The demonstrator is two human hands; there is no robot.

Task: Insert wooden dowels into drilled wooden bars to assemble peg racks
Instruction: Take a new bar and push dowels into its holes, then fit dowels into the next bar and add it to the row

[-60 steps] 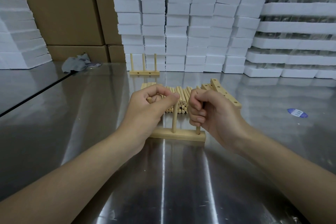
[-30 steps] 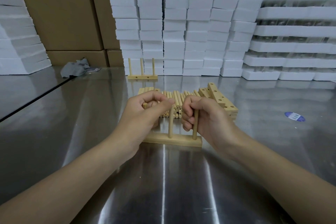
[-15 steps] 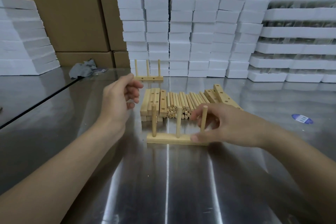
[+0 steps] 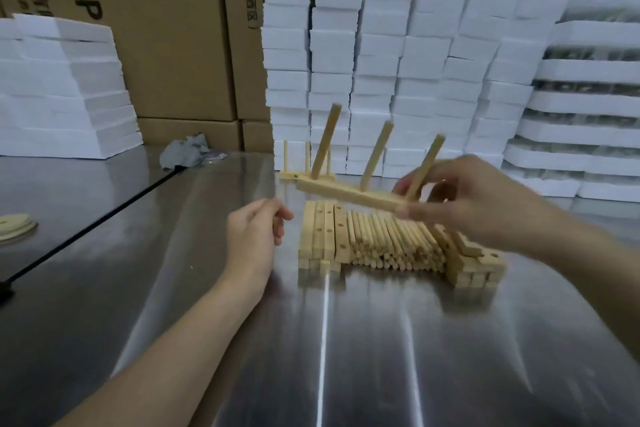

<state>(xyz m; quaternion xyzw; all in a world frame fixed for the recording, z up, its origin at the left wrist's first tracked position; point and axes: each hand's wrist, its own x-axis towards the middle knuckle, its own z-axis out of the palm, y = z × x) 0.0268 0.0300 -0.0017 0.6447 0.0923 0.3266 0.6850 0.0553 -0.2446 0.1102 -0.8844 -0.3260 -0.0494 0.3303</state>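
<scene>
Judged complete, the peg rack [image 4: 349,192] is now lifted from the tabletop [image 4: 207,305] above the dowel pile [image 4: 391,243], gripped at one end by the right hand [image 4: 478,204], the left hand [image 4: 252,232] relaxed and empty beside that pile.

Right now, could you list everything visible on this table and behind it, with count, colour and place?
held peg rack: one, pale wood, tilted in the air
second peg rack: one, pale wood, standing far back
loose dowels: one pile, pale wood, in the centre
drilled bars: two stacks, pale wood, either side of the loose dowels
foam blocks: many, white, stacked behind and at left
cardboard boxes: several, brown, back left
cloth: one, grey, before the cardboard boxes
flat discs: few, pale, left edge
table: one, shiny metal, under everything
left hand: one, empty, left of the drilled bars
right hand: one, grips the held peg rack's right end
</scene>
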